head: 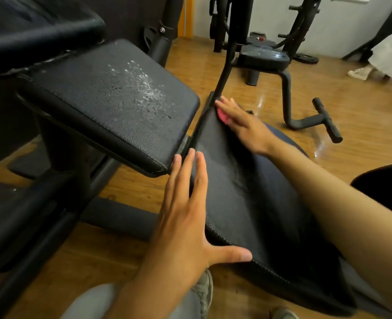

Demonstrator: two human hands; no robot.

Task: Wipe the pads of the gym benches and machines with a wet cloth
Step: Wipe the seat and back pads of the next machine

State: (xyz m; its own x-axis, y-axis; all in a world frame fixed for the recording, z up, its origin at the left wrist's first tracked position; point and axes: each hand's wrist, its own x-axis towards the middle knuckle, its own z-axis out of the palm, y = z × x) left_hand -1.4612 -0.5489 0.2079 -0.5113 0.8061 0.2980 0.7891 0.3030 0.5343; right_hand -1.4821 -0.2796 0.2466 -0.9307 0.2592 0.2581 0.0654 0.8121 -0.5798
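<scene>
A long black bench pad (pixel 248 194) runs from the bottom right toward the middle. My right hand (pixel 243 125) presses a pink cloth (pixel 222 116) flat onto the pad's far end, fingers straight. My left hand (pixel 185 203) lies flat along the pad's left edge, fingers straight and thumb spread onto the near edge. A second black pad (pixel 112 104), tilted and raised at the left, carries a patch of water droplets (pixel 144 88).
Black steel frame tubes (pixel 112 217) run under the pads at the left. A thin black bar (pixel 225 65) rises beyond the cloth. Another bench (pixel 264 57) with a foot bar (pixel 326 120) stands on the wooden floor (pixel 351 100) at the back. My shoes show at the bottom.
</scene>
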